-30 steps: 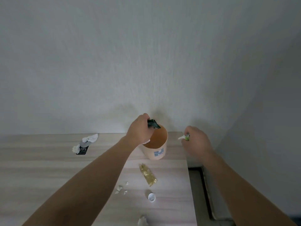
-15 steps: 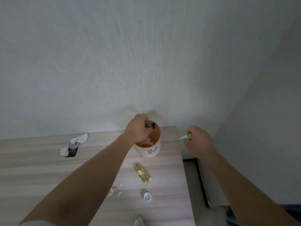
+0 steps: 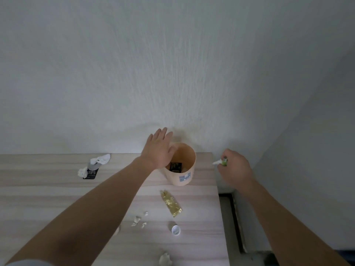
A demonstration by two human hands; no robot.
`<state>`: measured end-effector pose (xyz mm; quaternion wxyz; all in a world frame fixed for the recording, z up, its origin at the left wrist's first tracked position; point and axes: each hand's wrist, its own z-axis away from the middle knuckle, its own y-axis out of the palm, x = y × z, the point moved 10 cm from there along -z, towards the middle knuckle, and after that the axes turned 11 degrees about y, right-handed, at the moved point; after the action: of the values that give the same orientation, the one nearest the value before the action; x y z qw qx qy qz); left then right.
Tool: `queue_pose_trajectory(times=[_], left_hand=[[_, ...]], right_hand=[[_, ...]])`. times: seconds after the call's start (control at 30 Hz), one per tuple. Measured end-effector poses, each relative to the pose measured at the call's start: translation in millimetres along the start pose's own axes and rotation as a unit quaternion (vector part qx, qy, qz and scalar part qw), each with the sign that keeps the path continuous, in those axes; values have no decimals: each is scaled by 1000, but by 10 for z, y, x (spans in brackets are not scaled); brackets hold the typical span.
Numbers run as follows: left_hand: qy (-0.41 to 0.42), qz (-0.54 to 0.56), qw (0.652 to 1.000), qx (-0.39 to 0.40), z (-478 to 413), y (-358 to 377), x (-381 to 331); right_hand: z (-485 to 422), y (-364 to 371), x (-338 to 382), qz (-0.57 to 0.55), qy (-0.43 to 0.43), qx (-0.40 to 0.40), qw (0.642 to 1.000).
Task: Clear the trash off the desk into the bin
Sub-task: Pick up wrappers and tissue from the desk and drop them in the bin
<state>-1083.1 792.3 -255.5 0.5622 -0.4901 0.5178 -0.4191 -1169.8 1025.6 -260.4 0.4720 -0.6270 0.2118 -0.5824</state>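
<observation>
A small peach-coloured bin (image 3: 187, 169) with a blue label stands at the desk's far right corner against the wall. A dark wrapper (image 3: 175, 167) lies inside it. My left hand (image 3: 158, 148) hovers over the bin's left rim, fingers spread, holding nothing. My right hand (image 3: 233, 166) is to the right of the bin, past the desk edge, pinching a small white and green scrap (image 3: 221, 161). On the desk lie a gold wrapper (image 3: 171, 203), a white cap (image 3: 175, 230), small white crumbs (image 3: 139, 220), and a paper ball (image 3: 165, 260) near the front.
A black packet with crumpled white tissue (image 3: 94, 167) lies at the back left of the wooden desk (image 3: 48, 198). A plain wall rises right behind the bin. Beyond the desk's right edge is a drop to a dark-framed floor strip (image 3: 233, 217).
My left hand opened and let the dark wrapper fall into the bin. The right hand keeps its scrap in about the same place.
</observation>
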Motion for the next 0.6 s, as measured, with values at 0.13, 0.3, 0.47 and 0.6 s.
queue_pose_trajectory(times=[0.13,0.3,0.47,0.6], left_hand=[[-13,-6,1000,-11,189,-141,166],[-34,-9,999,-37,507,-365,419],[-54,-3,996,-70,871,-604,705],[-74,3,993,-88,1129,-697,997]], right_hand=[[54,43,185,18,-8,8,1000],[116,84,556,35,-28,11,999],[141,254,896,38,-37,30,998],[59,409,1090,76,-27,37,996]])
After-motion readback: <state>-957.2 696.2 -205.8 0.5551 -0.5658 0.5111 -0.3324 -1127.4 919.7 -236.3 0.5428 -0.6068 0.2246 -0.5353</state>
